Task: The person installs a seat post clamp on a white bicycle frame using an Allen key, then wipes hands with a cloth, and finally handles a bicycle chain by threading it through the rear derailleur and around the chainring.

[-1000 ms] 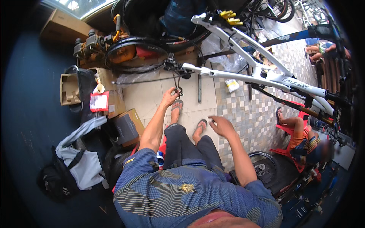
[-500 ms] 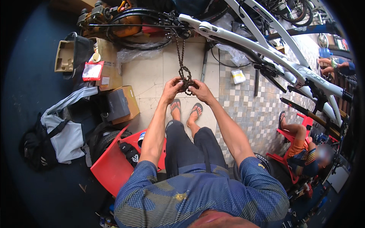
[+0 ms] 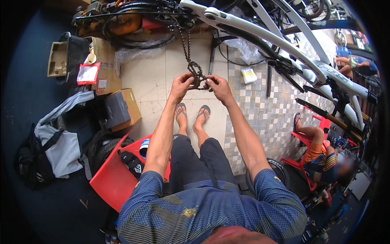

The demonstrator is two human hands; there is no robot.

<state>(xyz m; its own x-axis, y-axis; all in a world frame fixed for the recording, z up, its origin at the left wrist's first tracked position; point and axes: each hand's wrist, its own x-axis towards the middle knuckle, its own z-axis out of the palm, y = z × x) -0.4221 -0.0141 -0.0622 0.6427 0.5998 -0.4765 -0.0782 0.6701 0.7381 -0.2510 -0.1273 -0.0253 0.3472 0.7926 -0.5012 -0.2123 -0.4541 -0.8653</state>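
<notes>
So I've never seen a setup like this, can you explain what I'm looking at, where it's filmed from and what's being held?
There's no machine here, just a person's two bare hands. The camera sits on that person's head and looks down through a wide lens, so straight edges bend near the rim. The left hand and right hand both hold a bunched, looped chain. Its strands run up the picture toward the near end of a white bike frame. A small packet lies on the tiled floor, and a red chair is at the person's left.
</notes>
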